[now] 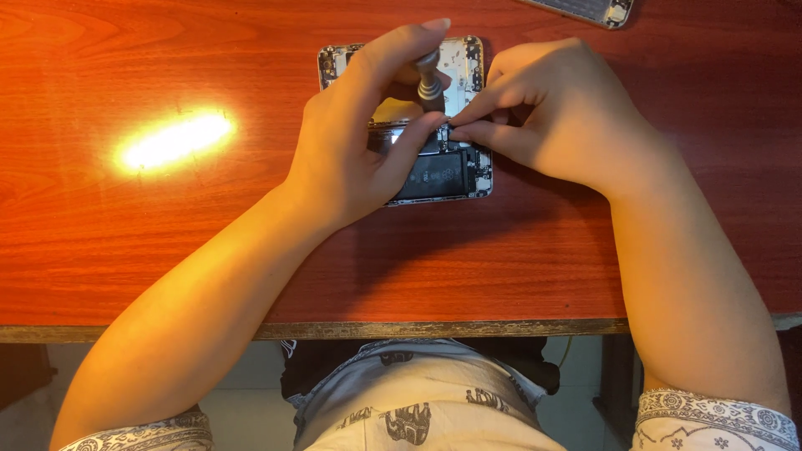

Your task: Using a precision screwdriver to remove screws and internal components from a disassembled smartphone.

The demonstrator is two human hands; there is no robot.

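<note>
An opened phone (451,171) lies on the red wooden table (167,242), its black battery and circuit parts showing. My left hand (355,142) holds a small metal screwdriver (429,81) upright over the phone's middle, the index finger resting on its cap. Beside it, my right hand (547,113) pinches its fingertips together at the screwdriver's tip, touching the phone's inside. What the fingertips hold is too small to see.
A second device or phone part (589,10) lies at the table's far edge, upper right. A bright lamp reflection (174,140) glares on the wood at left. The table's front edge (418,328) runs close to my lap.
</note>
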